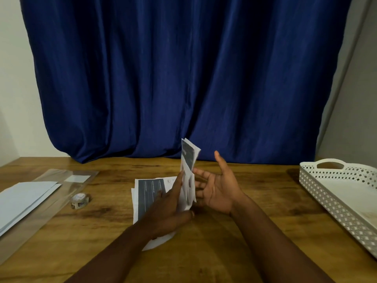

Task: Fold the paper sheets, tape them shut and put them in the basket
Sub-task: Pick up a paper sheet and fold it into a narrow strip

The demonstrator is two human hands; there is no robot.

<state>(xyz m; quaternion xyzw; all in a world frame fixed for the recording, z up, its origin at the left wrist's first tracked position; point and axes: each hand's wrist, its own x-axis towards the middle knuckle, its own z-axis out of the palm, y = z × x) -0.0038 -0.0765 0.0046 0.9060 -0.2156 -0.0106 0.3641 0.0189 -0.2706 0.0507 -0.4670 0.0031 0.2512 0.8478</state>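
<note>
A folded printed paper sheet (188,172) stands upright on its edge above the middle of the wooden table. My left hand (170,209) holds it from the left, fingers straight along its side and thumb under its lower end. My right hand (216,186) is just to its right, palm up and fingers spread, fingertips close to the sheet. Beneath my left hand lie more printed sheets (150,193), flat on the table. A small tape dispenser (80,200) sits to the left. The white perforated basket (318,180) stands at the right edge.
White envelopes or blank sheets (24,199) lie on a clear plastic sleeve (67,176) at the left. A blue curtain (183,78) hangs behind the table's far edge.
</note>
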